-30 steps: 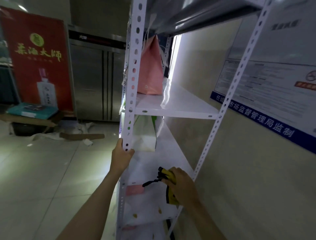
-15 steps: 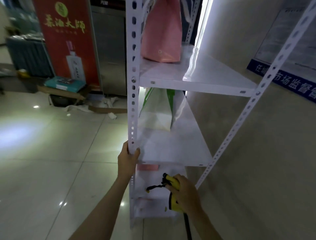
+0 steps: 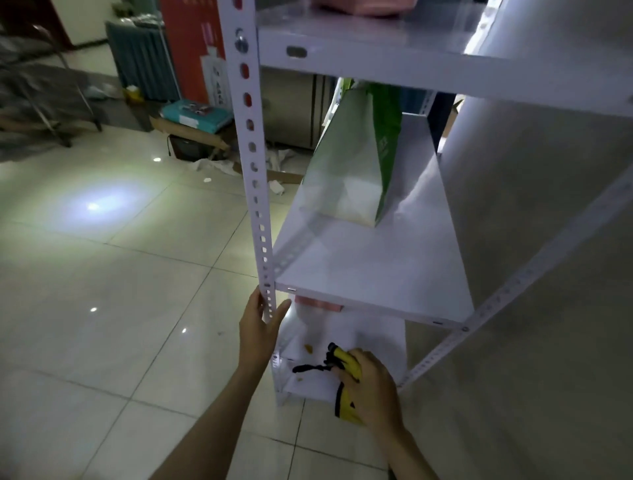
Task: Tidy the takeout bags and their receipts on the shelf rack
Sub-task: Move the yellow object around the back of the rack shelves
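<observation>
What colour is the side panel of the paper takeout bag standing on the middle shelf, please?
Green, on the white paper takeout bag; seen in the head view.

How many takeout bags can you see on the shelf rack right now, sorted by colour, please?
Pink bags: 2, the upper pink bag, only its bottom edge in view, and the lower pink bag peeking out under the middle shelf
Green and white bag: 1, upright on the middle shelf
Total: 3

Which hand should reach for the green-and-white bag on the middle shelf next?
Probably left. The left hand only grips the rack post and can let go; the right hand holds a yellow tool. The green-and-white bag stands above.
</observation>
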The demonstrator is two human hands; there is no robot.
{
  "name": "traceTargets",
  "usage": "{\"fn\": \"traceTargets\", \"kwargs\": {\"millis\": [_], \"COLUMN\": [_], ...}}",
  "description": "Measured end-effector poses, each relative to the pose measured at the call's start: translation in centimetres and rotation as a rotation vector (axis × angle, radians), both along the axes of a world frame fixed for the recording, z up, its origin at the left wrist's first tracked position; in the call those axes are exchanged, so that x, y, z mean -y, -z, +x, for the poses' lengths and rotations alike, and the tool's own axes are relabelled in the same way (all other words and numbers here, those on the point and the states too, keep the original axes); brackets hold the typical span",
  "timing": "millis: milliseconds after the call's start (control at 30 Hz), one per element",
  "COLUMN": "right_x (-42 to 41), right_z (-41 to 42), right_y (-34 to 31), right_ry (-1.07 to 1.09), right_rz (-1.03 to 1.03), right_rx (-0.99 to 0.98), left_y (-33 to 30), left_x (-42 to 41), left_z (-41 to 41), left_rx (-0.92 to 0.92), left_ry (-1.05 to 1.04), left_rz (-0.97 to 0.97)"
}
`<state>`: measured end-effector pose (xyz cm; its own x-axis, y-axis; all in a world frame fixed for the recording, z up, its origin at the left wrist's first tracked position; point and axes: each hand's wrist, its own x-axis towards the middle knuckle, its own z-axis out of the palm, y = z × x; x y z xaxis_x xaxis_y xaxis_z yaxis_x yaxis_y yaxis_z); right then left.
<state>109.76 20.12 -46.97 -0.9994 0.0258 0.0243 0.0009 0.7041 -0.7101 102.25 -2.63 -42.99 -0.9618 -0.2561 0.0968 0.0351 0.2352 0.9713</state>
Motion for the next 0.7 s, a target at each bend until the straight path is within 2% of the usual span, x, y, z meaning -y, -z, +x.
{"fn": "traceTargets", "kwargs": {"millis": [200,400,533,700], "right_x": [0.9,2.0,2.6,2.9], "right_z": [-2.5,-5.7,-8.4,-10.5], "right_y": [7.6,16.1,21.3,26.2], "right_ry": [-0.088,-0.108,-0.097,-0.012], "right_rz": [-0.088,0.12,0.149,0.273], "right_rx": [-0.017,-0.117,-0.152,-0.388], "left_y": [7.4,13.3,17.4,24.8], "left_x": [1.1,1.2,0.7,-0.5], "left_z": [-0.8,-2.3,-4.1,-5.9], "left_rx": [-0.008,-0.047,-0.162,-0.31], "left_ry": [0.023,0.007,-0.014,-0.085], "left_rz": [-0.046,-0.094,-0.079,-0.074]}}
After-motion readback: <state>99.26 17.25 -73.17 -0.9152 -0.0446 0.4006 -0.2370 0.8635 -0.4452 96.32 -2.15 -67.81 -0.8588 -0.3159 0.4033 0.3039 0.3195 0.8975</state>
